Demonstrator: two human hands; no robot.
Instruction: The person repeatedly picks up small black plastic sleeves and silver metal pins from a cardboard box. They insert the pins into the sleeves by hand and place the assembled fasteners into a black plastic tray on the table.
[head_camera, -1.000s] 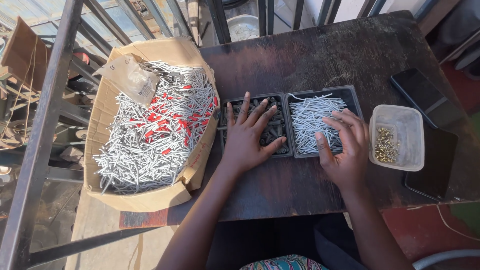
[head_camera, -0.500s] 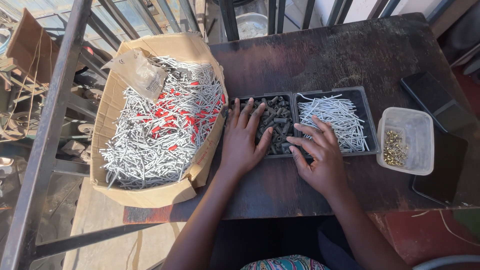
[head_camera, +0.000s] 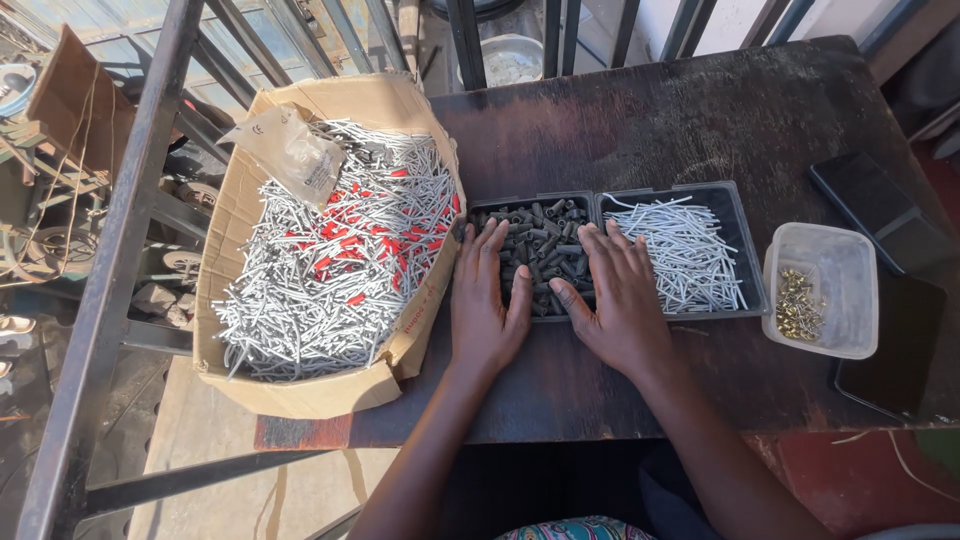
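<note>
Left hand (head_camera: 487, 305) and right hand (head_camera: 620, 300) are laid flat, fingers spread, nothing gripped, over the black tray (head_camera: 745, 290); its dark sleeves (head_camera: 540, 230) are partly hidden.

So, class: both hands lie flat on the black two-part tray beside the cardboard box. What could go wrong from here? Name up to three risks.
1. The cardboard box overhangs the table edge; a nudge might tip it and spill its rods.
2. The left hand and right hand pressing the black tray could slide it into the clear tub.
3. Grey rods may prick the fingers.
</note>
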